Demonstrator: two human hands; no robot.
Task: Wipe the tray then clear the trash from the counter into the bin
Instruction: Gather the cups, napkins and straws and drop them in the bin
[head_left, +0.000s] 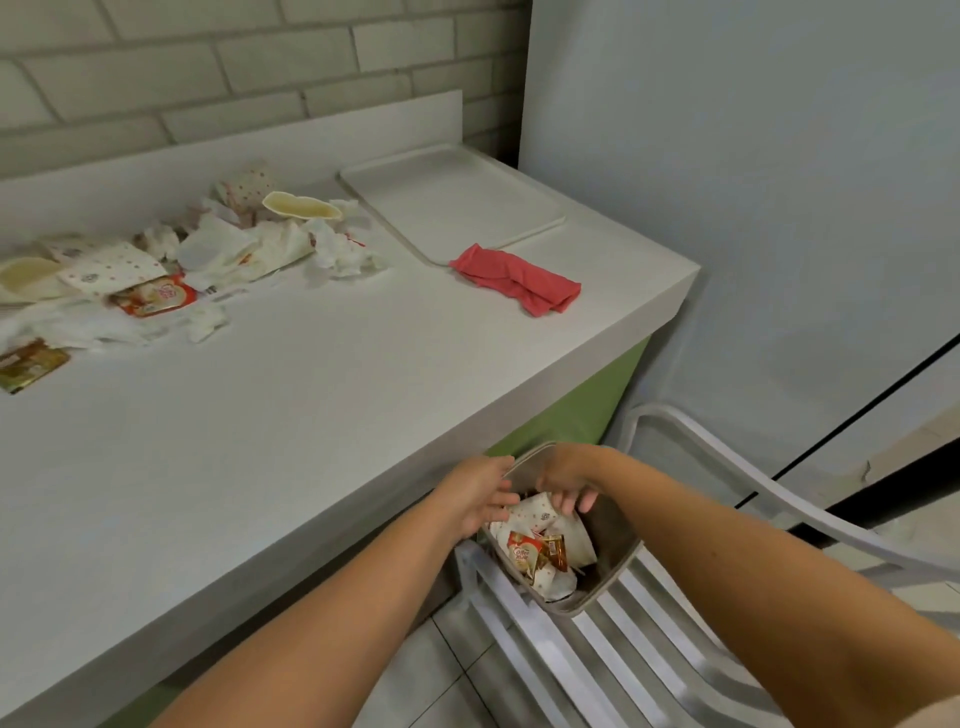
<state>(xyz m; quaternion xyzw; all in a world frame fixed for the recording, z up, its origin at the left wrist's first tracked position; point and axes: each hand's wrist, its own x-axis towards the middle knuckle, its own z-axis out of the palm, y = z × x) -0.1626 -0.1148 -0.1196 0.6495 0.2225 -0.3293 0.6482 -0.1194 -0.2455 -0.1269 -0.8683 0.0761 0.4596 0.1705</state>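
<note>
This looks like a break-room pantry or small café corner: a long white counter (311, 389) with a low upstand runs along a pale brick-tiled wall (208, 67) in the upper left of the frame, and the cabinet front (571, 410) under it is plain green. On the counter lie a white serving tray (452, 197) at upper centre and, at left, crushed paper cups (301, 205), crumpled napkins (337, 249) and coffee-creamer sachets (156, 296). At lower right a slatted metal chair (649, 597) stands on a tiled floor (415, 691), with a small grey bin (613, 530) of wrappers on its seat.
</note>
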